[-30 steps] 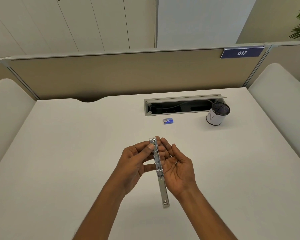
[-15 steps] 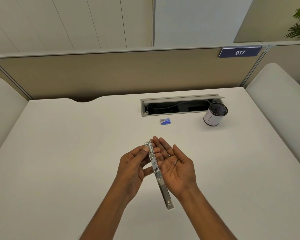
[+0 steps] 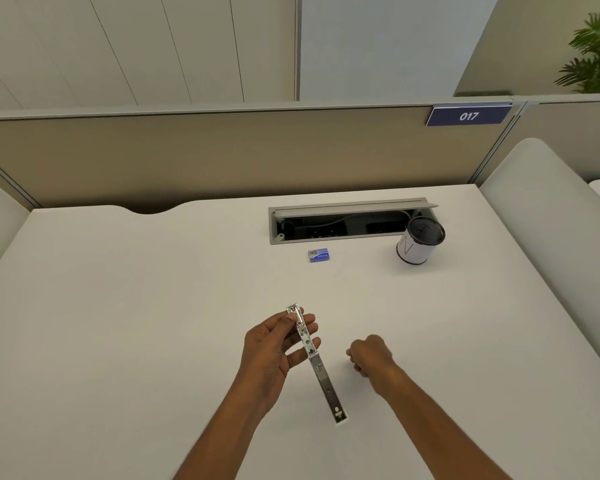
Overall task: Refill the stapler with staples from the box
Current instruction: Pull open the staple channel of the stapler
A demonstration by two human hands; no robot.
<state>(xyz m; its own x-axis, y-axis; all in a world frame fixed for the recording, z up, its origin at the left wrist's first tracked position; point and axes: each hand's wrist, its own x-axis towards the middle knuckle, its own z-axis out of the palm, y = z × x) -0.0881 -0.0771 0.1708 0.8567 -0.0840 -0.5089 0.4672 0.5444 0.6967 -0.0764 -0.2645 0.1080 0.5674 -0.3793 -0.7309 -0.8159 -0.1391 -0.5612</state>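
While the left hand (image 3: 274, 344) gripped the opened-out stapler (image 3: 323, 379) by its far end, the right hand (image 3: 369, 355) hung beside it, clenched on nothing visible, so reaching for the staple box (image 3: 318, 255), well beyond both, likely came next.

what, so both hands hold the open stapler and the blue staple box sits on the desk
No. The head view shows only the left hand holding the open stapler; the right hand is curled beside it, not touching. The blue staple box does sit on the desk.
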